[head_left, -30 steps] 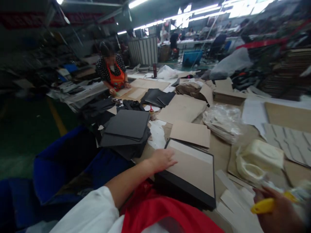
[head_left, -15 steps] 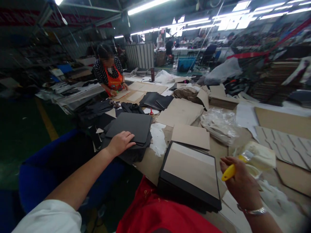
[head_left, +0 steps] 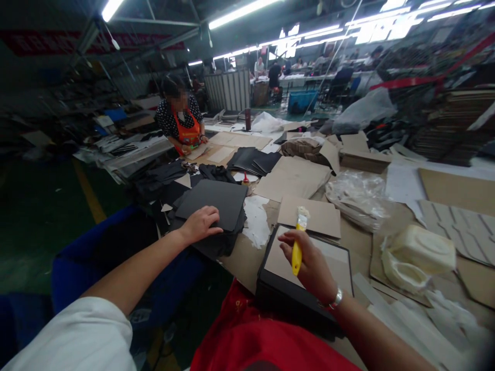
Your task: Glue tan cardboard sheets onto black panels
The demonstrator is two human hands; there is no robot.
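Note:
My left hand [head_left: 201,224] rests on the near right edge of a stack of black sheets [head_left: 211,198], its fingers bent over the top sheet. Held in my right hand [head_left: 309,260] is a yellow-handled brush [head_left: 297,252], bristles up with pale paste on them. That hand is over a black-edged stack topped with a beige board [head_left: 330,260]. Just behind this stack lie more beige boards [head_left: 315,215]. To the right, a cut-open whitish plastic container [head_left: 421,252] lies on the table.
Across the table a person in an orange apron [head_left: 188,129] handles a light sheet. A small red-tipped bottle [head_left: 245,178] stands mid-table. Crumpled clear plastic [head_left: 358,193] lies right of centre. A blue bin [head_left: 69,273] is below left.
My right hand has carried the brush left from beside the plastic container to over the beige-topped stack. My left hand stays on the black sheets. The view has shifted slightly.

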